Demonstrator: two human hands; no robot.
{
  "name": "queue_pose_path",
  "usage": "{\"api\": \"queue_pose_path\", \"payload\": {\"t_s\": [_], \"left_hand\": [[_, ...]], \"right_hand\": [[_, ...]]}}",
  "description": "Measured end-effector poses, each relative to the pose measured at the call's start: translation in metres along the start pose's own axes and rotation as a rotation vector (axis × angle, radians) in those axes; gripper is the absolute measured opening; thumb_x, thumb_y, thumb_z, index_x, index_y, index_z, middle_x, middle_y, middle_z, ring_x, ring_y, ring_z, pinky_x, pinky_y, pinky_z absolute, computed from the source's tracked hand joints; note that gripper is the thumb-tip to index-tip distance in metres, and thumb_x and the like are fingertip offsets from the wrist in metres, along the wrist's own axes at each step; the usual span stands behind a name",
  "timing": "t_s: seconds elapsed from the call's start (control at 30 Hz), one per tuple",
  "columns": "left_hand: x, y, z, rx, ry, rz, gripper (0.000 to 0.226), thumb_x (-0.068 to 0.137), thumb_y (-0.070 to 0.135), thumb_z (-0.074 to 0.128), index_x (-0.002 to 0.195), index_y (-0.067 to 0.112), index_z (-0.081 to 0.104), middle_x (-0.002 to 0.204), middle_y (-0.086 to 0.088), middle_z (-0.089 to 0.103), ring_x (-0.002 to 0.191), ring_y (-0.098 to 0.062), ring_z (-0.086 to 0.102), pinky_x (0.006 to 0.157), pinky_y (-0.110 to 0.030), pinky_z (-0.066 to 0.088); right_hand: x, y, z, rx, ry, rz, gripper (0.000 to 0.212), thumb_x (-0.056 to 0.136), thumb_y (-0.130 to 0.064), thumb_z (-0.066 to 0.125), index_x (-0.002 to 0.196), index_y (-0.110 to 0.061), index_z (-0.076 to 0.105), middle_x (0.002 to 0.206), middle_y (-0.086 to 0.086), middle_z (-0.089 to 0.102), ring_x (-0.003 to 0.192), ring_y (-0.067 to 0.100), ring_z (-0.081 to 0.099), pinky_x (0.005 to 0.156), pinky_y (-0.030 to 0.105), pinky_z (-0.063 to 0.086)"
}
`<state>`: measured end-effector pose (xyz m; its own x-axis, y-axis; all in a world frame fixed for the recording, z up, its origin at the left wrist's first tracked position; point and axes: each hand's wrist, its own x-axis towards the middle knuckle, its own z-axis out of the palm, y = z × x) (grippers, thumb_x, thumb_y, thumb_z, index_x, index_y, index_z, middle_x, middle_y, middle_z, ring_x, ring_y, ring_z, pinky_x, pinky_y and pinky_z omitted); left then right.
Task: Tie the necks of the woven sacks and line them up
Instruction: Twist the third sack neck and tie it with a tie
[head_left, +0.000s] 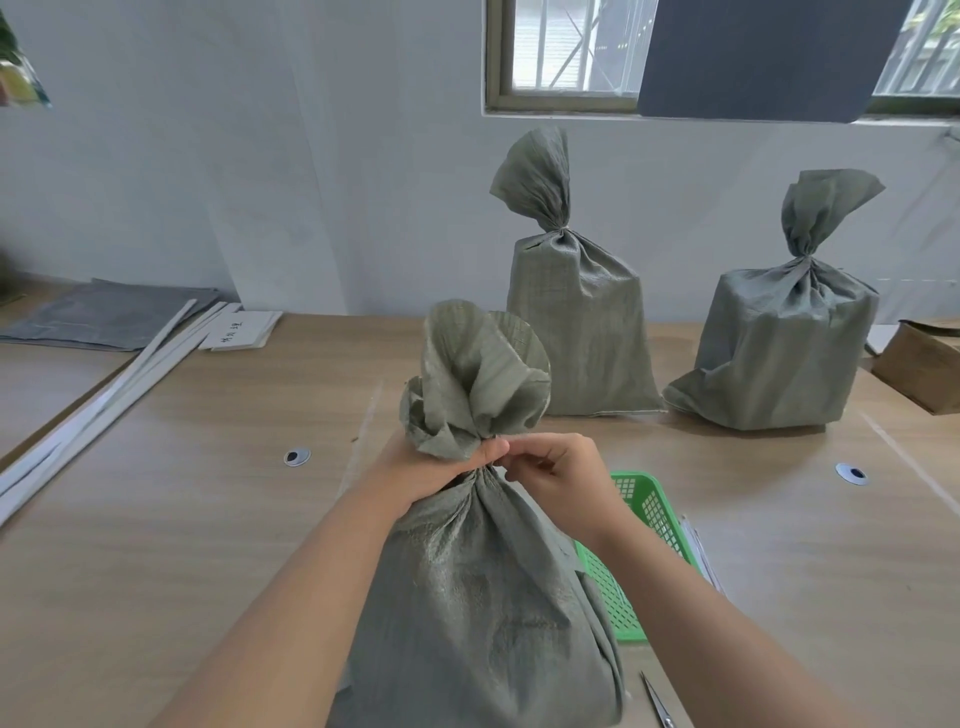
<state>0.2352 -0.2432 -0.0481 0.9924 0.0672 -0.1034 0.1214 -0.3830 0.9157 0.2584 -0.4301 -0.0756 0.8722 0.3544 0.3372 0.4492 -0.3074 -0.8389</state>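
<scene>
**Hands at the Neck of the Near Sack**

While two sacks stand tied at the back, a third sack (483, 597) stands close to the person on a wide wooden table (182, 519). A pale wall rises behind the table, with a window (561, 52) up high and a dark board (769, 57) hanging in front of it.

Both hands sit at the neck of the near sack. The left hand (431, 470) is wrapped around the bunched neck and holds it shut. The right hand (550, 475) has its fingers curled, with the tips pinching at the neck. Any string there is too thin to make out.

The middle sack (576, 322) and the right sack (779, 348) stand upright near the wall, side by side with a small gap between them.

A green basket (644, 519) sits just behind the near sack, and the sack and the right arm hide most of it. Scissors (657, 701) show only their blades at the bottom edge. A brown box (924, 364) is cut off at the right edge. Flat grey sheets (104, 317), long white strips (104, 395) and a small card (244, 327) lie at the far left.

Lots of bare table lies open to the left of the near sack and in front of the two tied sacks.
</scene>
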Motion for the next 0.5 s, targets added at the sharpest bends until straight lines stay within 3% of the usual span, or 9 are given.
{"api": "queue_pose_path", "payload": {"t_s": [0.1,0.17,0.23,0.33,0.43,0.5], "left_hand": [[0.003,0.005,-0.004,0.089,-0.026,0.015,0.042,0.067,0.050,0.086,0.102,0.033,0.069,0.102,0.017,0.069,0.101,-0.004,0.063,0.083,-0.020,0.052],[0.006,0.008,-0.005,0.148,-0.039,0.041,0.044,0.069,0.045,0.086,0.107,0.030,0.068,0.104,0.015,0.066,0.103,-0.007,0.061,0.087,-0.022,0.049],[0.006,0.012,-0.006,0.205,-0.089,0.076,0.055,0.067,0.047,0.084,0.114,0.026,0.065,0.103,0.014,0.063,0.104,-0.008,0.059,0.085,-0.016,0.044],[0.012,0.014,-0.010,0.219,-0.188,0.078,0.061,0.067,0.043,0.083,0.120,0.023,0.061,0.106,0.017,0.062,0.103,-0.003,0.058,0.080,-0.002,0.041],[0.019,0.013,-0.015,0.143,-0.220,0.090,0.064,0.068,0.022,0.089,0.125,0.011,0.063,0.116,0.007,0.067,0.110,-0.009,0.062,0.096,-0.016,0.050],[0.021,0.012,-0.016,0.138,-0.202,0.081,0.057,0.069,0.016,0.089,0.120,0.009,0.064,0.115,0.002,0.069,0.113,-0.017,0.064,0.095,-0.021,0.052]], "right_hand": [[-0.005,0.002,0.005,0.045,-0.015,0.068,0.026,0.082,-0.004,0.066,0.092,-0.023,0.081,0.080,-0.002,0.077,0.074,0.017,0.071,0.073,0.040,0.058],[-0.007,0.001,0.008,0.120,-0.031,0.142,0.012,0.080,-0.019,0.068,0.086,-0.017,0.079,0.078,0.006,0.076,0.069,0.014,0.063,0.067,0.044,0.054],[-0.009,0.001,0.007,0.209,-0.032,0.224,0.016,0.077,-0.027,0.071,0.082,-0.012,0.076,0.072,0.006,0.073,0.066,0.013,0.057,0.060,0.041,0.048],[-0.012,-0.004,0.006,0.297,-0.050,0.256,0.006,0.081,-0.011,0.071,0.082,-0.008,0.076,0.074,0.010,0.072,0.068,0.014,0.058,0.064,0.034,0.047],[-0.014,-0.006,0.005,0.363,-0.074,0.277,0.015,0.088,0.002,0.066,0.094,-0.005,0.078,0.089,0.015,0.077,0.074,0.015,0.066,0.072,0.029,0.056],[-0.015,-0.008,0.005,0.408,-0.069,0.285,0.021,0.090,0.006,0.064,0.098,-0.006,0.079,0.088,0.010,0.078,0.073,0.012,0.067,0.073,0.025,0.057]]}}
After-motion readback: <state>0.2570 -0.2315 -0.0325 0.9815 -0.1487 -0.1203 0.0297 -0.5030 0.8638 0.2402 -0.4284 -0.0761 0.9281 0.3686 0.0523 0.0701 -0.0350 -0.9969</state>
